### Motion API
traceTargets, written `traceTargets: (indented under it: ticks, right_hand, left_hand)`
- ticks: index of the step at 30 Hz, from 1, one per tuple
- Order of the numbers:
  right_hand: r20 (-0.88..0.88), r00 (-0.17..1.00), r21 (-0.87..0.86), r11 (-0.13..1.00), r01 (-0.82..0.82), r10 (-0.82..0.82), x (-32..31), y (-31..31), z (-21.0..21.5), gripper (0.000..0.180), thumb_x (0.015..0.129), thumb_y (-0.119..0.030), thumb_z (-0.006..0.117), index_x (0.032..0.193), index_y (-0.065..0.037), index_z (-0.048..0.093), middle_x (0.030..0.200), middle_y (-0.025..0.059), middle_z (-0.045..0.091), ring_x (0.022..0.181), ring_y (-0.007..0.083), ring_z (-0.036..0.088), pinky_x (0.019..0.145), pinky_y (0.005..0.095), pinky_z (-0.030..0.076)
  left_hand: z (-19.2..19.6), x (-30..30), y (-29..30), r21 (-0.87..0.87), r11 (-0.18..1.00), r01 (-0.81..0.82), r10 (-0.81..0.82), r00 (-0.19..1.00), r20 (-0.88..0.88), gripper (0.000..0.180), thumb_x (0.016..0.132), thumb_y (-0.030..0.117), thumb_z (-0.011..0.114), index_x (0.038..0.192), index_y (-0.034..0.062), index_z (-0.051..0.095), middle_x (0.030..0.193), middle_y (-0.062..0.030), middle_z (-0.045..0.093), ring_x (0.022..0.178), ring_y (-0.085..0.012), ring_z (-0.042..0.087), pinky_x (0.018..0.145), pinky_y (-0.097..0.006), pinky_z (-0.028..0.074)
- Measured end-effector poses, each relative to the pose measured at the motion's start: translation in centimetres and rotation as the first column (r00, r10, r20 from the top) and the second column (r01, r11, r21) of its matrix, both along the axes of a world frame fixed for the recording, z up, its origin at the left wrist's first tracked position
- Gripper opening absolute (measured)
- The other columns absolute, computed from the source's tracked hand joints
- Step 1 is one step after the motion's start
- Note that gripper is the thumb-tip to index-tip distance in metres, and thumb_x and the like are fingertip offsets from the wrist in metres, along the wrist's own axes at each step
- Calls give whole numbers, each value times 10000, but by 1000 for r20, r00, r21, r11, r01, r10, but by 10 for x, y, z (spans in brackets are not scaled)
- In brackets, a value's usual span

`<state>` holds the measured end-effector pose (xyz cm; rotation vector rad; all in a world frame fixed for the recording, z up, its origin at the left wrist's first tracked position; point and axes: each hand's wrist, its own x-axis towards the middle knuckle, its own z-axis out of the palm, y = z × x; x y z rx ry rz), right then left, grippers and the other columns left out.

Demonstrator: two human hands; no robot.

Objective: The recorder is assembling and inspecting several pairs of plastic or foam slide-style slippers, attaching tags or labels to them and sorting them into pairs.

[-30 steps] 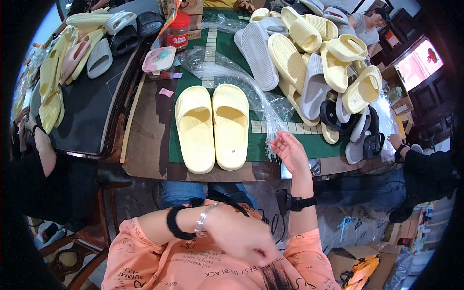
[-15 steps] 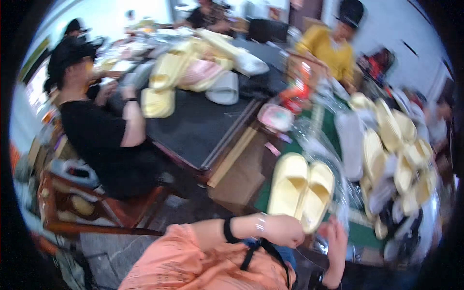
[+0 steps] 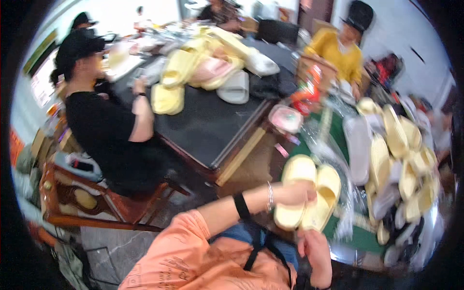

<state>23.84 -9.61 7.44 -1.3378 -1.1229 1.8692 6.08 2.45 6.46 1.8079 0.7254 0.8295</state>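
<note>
I see the pair of pale yellow slides (image 3: 309, 195) lying side by side on the green mat (image 3: 360, 237) of the worktop, not yet lifted or bagged, I judge. My left hand (image 3: 295, 192) reaches across and rests on the nearer slide; blur hides whether it grips. My right hand (image 3: 316, 251) hovers below, apart from it, fingers loosely spread and holding nothing. A heap of slides (image 3: 403, 164) waits to the right.
</note>
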Motion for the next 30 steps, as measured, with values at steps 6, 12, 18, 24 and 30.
traceTargets:
  ticks: [6, 12, 18, 24, 30]
  right_hand:
    - [-329, 924, -259, 960, 109, -194, -32, 47, -16, 200, 885, -173, 406, 893, -8, 518, 497, -15, 360, 394, 75, 294, 382, 206, 235]
    - [-355, 897, -335, 931, 141, -264, -56, 89, -33, 169, 878, -152, 391, 923, -22, 489, 512, -32, 337, 397, 68, 255, 386, 201, 222]
    - [-358, 854, -378, 895, 236, -376, -54, 140, -67, 168, 884, -196, 372, 749, -114, 432, 508, -39, 291, 364, 76, 236, 336, 220, 191]
    - [-451, 810, -313, 917, 249, -374, -64, 156, -92, 212, 901, -208, 338, 713, -131, 394, 501, -45, 266, 383, 85, 231, 359, 220, 210]
    - [-427, 854, -296, 939, 178, -296, -65, 124, -49, 183, 911, -234, 354, 773, -136, 424, 535, -37, 272, 418, 95, 247, 383, 239, 229]
  left_hand:
    - [-12, -22, 104, 194, 870, -454, 494, 797, -348, 177, 790, 151, 500, 863, 60, 633, 793, -113, 628, 776, -227, 597, 679, -311, 463]
    - [-61, -25, 133, 224, 931, -288, 365, 706, -607, 167, 750, 159, 511, 803, 94, 655, 786, -128, 625, 746, -248, 605, 686, -343, 466]
    - [-54, 23, 107, 231, 928, -294, 368, 616, -697, 328, 800, 283, 428, 767, 37, 643, 840, -167, 620, 802, -310, 605, 697, -423, 465]
    - [-82, 26, 131, 50, 909, -415, 350, 691, -632, 365, 795, 333, 448, 807, 21, 637, 859, -176, 618, 830, -314, 599, 721, -425, 456]
    - [-108, 16, 160, 149, 897, -416, 404, 638, -655, 260, 743, 250, 503, 731, 28, 638, 730, -131, 624, 688, -279, 613, 621, -367, 482]
